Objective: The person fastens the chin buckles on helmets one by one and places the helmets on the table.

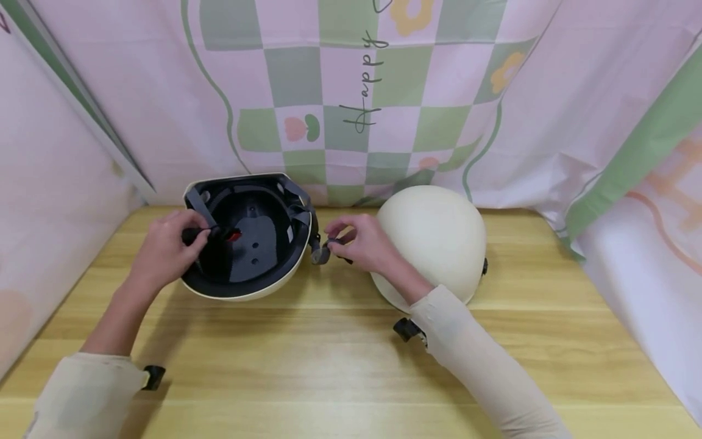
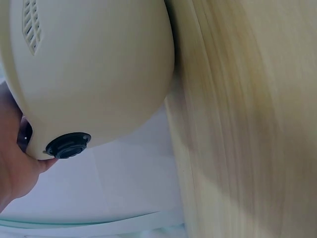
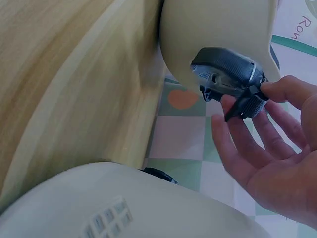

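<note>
A cream helmet (image 1: 282, 281) lies upside down at the left, its black lining (image 1: 263, 225) facing up. My left hand (image 1: 170, 247) is over its left rim, pinching a black strap piece (image 1: 219, 233) with a red part at its end. In the left wrist view that hand (image 2: 17, 163) is mostly cut off beside the cream shell (image 2: 99, 64) and a round black fitting (image 2: 68, 145). To the right of the helmet, my right hand (image 1: 362, 244) pinches the other dark grey chin strap (image 1: 320, 253). Its black buckle end (image 3: 247, 99) shows between thumb and fingers in the right wrist view.
A second cream helmet (image 1: 433, 238) sits dome up at the right, behind my right forearm. Both helmets rest on a wooden table (image 1: 307, 366). A printed curtain (image 1: 351, 91) hangs along the table's back edge, with more fabric at both sides.
</note>
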Action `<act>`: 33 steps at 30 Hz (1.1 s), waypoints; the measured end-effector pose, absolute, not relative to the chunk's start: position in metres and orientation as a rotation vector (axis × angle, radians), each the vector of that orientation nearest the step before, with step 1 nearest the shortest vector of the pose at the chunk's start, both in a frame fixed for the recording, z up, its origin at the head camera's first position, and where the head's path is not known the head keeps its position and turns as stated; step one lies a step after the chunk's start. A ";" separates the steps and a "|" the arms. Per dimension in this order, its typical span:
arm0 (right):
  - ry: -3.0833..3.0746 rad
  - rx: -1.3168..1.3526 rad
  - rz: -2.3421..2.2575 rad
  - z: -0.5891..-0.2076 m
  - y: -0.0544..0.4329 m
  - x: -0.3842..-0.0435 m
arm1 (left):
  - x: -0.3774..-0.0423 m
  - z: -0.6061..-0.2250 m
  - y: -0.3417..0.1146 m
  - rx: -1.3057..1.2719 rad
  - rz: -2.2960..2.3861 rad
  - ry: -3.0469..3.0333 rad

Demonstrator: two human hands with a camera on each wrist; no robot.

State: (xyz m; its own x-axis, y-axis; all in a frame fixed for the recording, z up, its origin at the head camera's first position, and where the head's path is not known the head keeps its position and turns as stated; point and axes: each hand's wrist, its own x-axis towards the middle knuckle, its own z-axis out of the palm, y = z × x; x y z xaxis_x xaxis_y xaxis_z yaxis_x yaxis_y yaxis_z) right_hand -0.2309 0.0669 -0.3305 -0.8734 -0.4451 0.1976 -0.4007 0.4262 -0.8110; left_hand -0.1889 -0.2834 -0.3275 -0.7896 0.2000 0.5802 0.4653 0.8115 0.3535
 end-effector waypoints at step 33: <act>2.591 -0.939 -1.753 -0.297 0.049 -0.219 | -0.181 -0.302 -0.288 -0.325 -1.352 -2.615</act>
State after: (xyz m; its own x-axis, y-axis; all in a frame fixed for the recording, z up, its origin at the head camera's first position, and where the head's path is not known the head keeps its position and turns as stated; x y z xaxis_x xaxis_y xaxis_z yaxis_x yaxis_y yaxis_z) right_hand -0.2193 0.0493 -0.2965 -0.8276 -0.3878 0.4059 -0.5210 0.2615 -0.8125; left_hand -0.1809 -0.2878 -0.3016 -0.9600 0.1103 0.2573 0.2737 0.5628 0.7800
